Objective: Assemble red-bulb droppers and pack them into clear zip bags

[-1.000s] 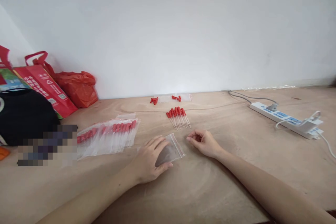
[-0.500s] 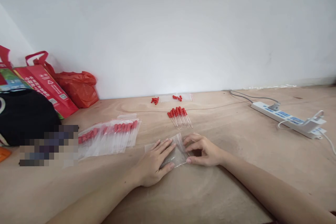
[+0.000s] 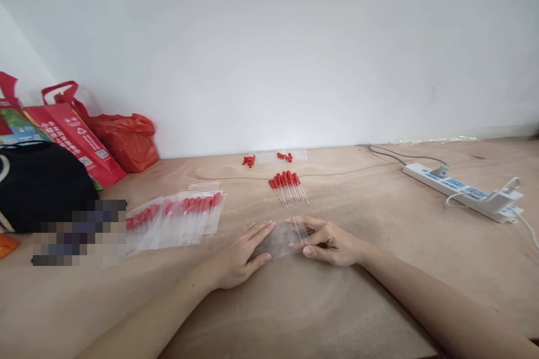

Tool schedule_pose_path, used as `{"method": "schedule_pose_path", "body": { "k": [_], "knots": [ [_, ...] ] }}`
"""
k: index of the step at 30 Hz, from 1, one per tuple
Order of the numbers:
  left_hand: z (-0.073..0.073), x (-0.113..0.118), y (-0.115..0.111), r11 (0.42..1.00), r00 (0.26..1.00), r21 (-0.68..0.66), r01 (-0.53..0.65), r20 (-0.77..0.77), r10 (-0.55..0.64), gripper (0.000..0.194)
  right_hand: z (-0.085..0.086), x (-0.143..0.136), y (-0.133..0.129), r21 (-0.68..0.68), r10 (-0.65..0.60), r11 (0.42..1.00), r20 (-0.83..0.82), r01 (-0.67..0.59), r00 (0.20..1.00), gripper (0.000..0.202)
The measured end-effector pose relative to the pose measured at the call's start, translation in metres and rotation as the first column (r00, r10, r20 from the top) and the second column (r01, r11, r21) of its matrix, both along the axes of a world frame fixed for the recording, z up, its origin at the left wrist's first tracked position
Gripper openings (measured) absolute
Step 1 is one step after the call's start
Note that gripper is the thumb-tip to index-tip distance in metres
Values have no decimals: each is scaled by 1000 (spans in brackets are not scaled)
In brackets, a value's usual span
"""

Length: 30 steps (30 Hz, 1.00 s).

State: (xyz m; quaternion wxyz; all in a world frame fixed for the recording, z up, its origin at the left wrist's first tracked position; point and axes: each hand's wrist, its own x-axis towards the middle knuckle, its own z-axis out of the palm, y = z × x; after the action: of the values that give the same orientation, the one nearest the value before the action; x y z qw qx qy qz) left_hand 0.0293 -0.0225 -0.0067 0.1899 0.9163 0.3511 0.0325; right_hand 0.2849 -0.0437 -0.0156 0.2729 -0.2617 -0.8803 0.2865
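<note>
A clear plastic zip bag point(image 3: 281, 240) lies on the wooden table between my hands. My left hand point(image 3: 242, 258) rests on its left part, fingers stretched out and thumb apart. My right hand point(image 3: 330, 242) has its fingers curled on the bag's right edge, gripping it near the zip strip. Just beyond the bag, several red-tipped sticks point(image 3: 288, 186) are fanned out side by side. To the left lie overlapping clear bags point(image 3: 181, 223) with red-tipped items inside.
Small red pieces point(image 3: 249, 161) and flat clear bags point(image 3: 300, 155) lie near the wall. A white power strip point(image 3: 463, 190) with cables is at the right. Red bags point(image 3: 122, 140), a black bag point(image 3: 46, 185) and a pixelated patch are at the left.
The bag has turned and flattened slightly between my hands. My left hand has shifted a little, its fingers closer together. My right fingers have moved onto the bag's edge.
</note>
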Motion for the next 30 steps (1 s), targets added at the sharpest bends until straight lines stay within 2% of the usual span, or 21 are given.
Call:
{"method": "schedule_pose_path", "body": {
  "k": [2, 4, 6, 7, 8, 10, 12, 14, 17, 22, 26, 30],
  "knots": [
    [0, -2, 0, 1000, 1000, 4, 4, -7, -4, 54, 0, 5, 1, -86, -4, 996, -67, -1, 998, 26],
    [1, -1, -1, 1000, 1000, 17, 17, -6, -17, 53, -5, 9, 5, -175, -70, 983, -130, 47, 989, 26],
    [3, 0, -3, 999, 999, 23, 30, -10, -30, 52, -14, 12, 15, -238, -251, 949, -179, 205, 951, 29],
    [4, 0, -3, 999, 999, 23, 34, -13, -34, 52, -19, 13, 22, -255, -377, 911, -198, 324, 905, 31],
    [5, 1, -4, 999, 999, 21, 38, -14, -38, 52, -24, 13, 30, -263, -511, 851, -213, 455, 833, 32],
    [6, 1, -4, 999, 999, 14, 43, -12, -43, 53, -32, 14, 49, -274, -728, 685, -233, 675, 645, 28],
    [5, 1, -3, 999, 999, 10, 46, -4, -46, 53, -34, 14, 69, -277, -849, 528, -191, 803, 493, 24],
    [4, 0, -3, 999, 999, 11, 49, 1, -49, 51, -33, 13, 87, -279, -897, 441, -151, 853, 414, 22],
    [4, -1, -2, 999, 999, 12, 50, 1, -50, 51, -30, 8, 108, -299, -922, 388, -100, 872, 375, 22],
    [6, -1, -3, 998, 998, 12, 55, -1, -55, 50, -28, 0, 132, -355, -934, 327, 22, 876, 358, 24],
    [6, -1, -3, 999, 999, 15, 51, 10, -51, 49, -29, -1, 141, -393, -931, 294, 86, 871, 354, 21],
    [3, -2, -1, 998, 998, 20, 62, 31, -62, 49, -27, -2, 142, -446, -939, 274, 69, 852, 338, 21]
  ]
}}
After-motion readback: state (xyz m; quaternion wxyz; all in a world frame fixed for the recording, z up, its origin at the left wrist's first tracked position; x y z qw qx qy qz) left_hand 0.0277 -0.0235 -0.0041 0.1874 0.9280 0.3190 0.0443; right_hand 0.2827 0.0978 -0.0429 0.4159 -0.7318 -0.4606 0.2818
